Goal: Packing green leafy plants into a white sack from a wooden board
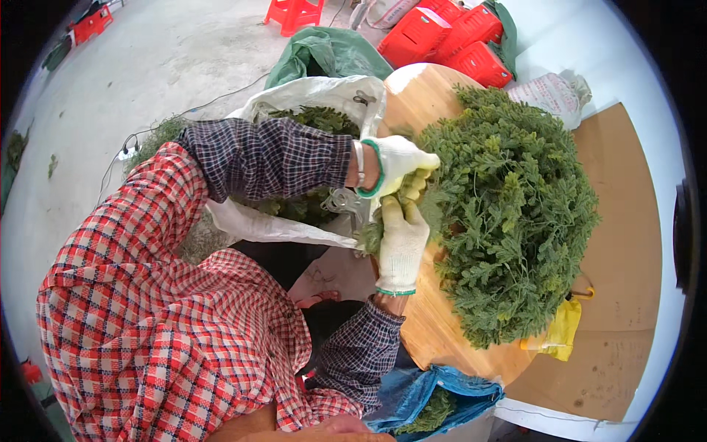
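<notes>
My left hand (403, 166), in a white work glove with yellowish fingers and a green cuff, is closed at the near edge of a round wooden table (423, 324). Just below it my right hand (403, 247), gloved alike, has its fingers curled in a pinch. Between the two hands is a green leafy sprig (372, 236), partly hidden by the gloves and slightly blurred. Beside them a big mound of green leafy foliage (515, 214) covers much of the tabletop. A silvery bracelet (360, 163) circles my left wrist.
An open white woven sack (294, 234) with greenery stands left of the table. A blue bag (412, 401) of greenery sits at the lower edge. Yellow cloth (563, 331) hangs at the table's rim near cardboard (618, 295). Red stools (416, 35) and a cable (221, 96) lie beyond.
</notes>
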The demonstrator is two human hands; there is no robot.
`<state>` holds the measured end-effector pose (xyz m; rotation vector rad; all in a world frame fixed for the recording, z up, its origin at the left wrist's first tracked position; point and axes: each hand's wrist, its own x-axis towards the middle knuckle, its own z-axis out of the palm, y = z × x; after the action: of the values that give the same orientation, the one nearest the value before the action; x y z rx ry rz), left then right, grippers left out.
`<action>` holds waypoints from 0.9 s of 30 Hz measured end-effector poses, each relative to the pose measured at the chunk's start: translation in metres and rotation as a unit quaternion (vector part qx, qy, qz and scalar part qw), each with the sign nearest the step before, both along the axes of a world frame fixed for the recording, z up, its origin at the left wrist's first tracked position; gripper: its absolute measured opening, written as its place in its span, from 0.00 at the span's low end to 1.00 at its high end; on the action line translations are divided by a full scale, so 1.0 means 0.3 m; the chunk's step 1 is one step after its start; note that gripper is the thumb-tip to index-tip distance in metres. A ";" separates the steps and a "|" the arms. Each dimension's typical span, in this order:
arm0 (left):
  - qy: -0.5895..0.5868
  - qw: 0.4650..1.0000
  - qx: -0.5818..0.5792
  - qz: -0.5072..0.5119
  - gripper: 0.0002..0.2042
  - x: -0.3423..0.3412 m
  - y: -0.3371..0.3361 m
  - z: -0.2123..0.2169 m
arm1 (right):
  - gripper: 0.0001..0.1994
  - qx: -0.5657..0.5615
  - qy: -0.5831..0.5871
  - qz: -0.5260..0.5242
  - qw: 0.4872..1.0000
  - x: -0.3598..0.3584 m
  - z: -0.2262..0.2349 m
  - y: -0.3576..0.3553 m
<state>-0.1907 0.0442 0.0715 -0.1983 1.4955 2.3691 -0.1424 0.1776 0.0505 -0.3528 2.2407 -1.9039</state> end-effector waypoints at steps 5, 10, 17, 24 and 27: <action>-0.036 0.988 -0.139 0.059 0.15 -0.044 0.025 0.034 | 0.14 -0.005 0.062 -0.007 0.998 0.016 -0.014 -0.052; -0.050 0.997 -0.027 0.053 0.14 -0.026 0.021 0.047 | 0.09 0.040 0.158 -0.039 0.986 0.110 0.002 -0.089; -0.018 0.987 0.158 -0.011 0.09 -0.245 -0.017 -0.094 | 0.07 0.039 0.140 0.034 0.989 0.459 0.043 -0.029; -0.005 0.969 0.060 -0.241 0.08 -0.064 -0.042 0.076 | 0.13 0.404 0.258 -0.531 0.699 0.449 0.057 0.552; 0.014 0.975 0.032 -0.220 0.09 -0.053 -0.043 0.044 | 0.18 0.557 0.144 -0.624 0.528 0.492 0.024 0.816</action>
<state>-0.2067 0.0314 0.0848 0.1679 1.3097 2.0635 0.0051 0.4224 0.0577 1.5729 3.6212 0.1843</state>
